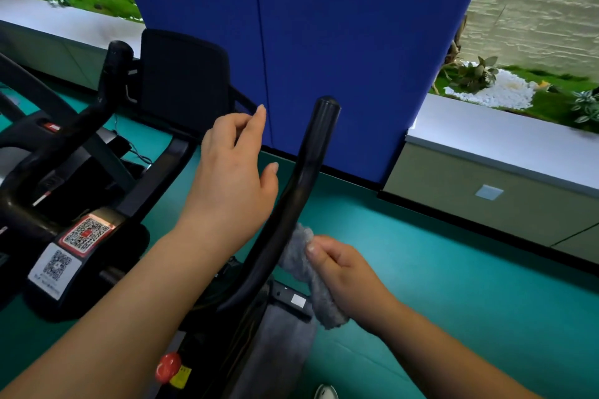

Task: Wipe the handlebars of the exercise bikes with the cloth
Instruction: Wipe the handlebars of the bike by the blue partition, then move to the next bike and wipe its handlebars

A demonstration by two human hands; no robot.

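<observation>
Probably a gym: exercise bikes (81,172) on teal floor (453,269).

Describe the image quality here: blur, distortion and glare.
Head view: wide-angle bending curves the blue panel and white ledge; the plants top left are motion-smeared; left hand, right hand gripping the grey cloth, and handlebar are fairly sharp; glare reddens the QR sticker.

A tall blue partition panel (340,42) stands on a teal floor (453,285), flanked by white-topped ledges (486,136) holding green moss, white pebbles (492,91) and small plants.
</observation>
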